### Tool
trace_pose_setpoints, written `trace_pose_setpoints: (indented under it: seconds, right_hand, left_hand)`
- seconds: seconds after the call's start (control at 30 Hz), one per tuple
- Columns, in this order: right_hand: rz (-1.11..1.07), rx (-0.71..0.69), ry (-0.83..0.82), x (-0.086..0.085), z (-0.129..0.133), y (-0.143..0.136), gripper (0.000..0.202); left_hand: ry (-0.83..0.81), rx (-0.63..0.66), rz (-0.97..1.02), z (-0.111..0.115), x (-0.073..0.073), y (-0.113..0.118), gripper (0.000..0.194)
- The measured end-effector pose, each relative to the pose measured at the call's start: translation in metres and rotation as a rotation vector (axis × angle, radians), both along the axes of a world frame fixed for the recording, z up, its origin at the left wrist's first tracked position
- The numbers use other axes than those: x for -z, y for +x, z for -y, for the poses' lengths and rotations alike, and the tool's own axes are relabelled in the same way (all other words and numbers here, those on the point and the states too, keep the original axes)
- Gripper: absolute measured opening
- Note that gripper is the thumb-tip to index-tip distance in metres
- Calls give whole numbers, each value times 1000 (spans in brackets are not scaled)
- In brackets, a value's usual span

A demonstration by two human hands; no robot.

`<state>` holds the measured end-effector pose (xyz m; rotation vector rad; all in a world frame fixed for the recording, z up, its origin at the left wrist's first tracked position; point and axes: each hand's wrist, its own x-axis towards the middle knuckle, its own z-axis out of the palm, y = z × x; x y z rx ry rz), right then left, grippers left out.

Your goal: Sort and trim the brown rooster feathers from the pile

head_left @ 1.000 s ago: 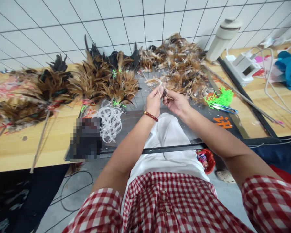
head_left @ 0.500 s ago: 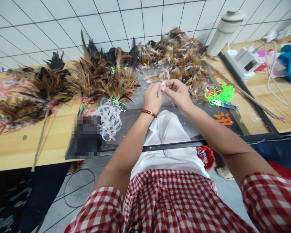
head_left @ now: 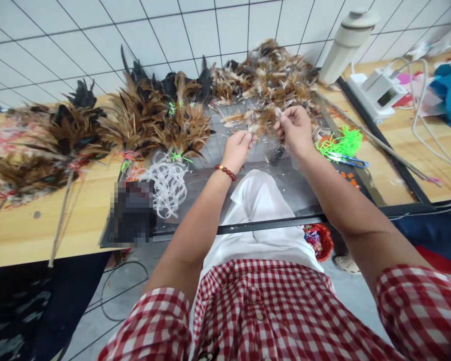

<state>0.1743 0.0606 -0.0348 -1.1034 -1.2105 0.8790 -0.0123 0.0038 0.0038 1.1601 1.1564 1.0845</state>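
Note:
Over the dark mat, my left hand is closed in a pinch; whatever lies between its fingertips is too small to name. To its right and a little farther off, my right hand is closed too, with a small whitish wisp at its fingertips that I cannot make out. It is beside the front of a loose pile of brown feathers. The hands are apart. Left of them, tied brown and black feather bunches lie near a tangle of clear flat strips.
Bright green ties lie at the right with blue-handled tweezers. A pale bottle and a white power strip stand behind. A thin stick crosses the mat's edge. Feather bunches on sticks cover the left.
My hands have come apart from where they met. The right one has moved right and away toward the feather pile; the left one has stayed nearly in place.

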Motion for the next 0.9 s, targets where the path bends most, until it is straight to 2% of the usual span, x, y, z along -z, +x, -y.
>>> trace_pose_setpoints:
  seconds: [0.1,0.2,0.3,0.5,0.63,0.77,0.83,0.9]
  right_hand:
    - [-70,-195,-109,-14,14,-3,47]
    - [-130,-396,-150,-28,30,-14,53]
    - [-136,-474,-156,-34,39,-22,62]
    - [-74,-431,-122,-31,37,-23,58]
    - [-54,-375,-110,-35,39,-26,53]
    - [-29,-325,-102,-36,40,-29,46]
    - [-27,-269,-77,-34,35,-24,44]
    - [-25,-222,-59,-31,28,-15,43]
  left_hand:
    - [-150,13,91,7,-15,1,28]
    - [-196,49,158,12,-24,1,24]
    - [-209,118,210,15,-25,1,27]
    - [-231,260,258,17,-18,6,20]
    - [-200,261,192,17,-13,8,36]
    - [-167,280,152,12,-6,5,30]
    - [-144,245,121,5,2,2,24]
    - [-89,103,74,-5,11,-2,20]
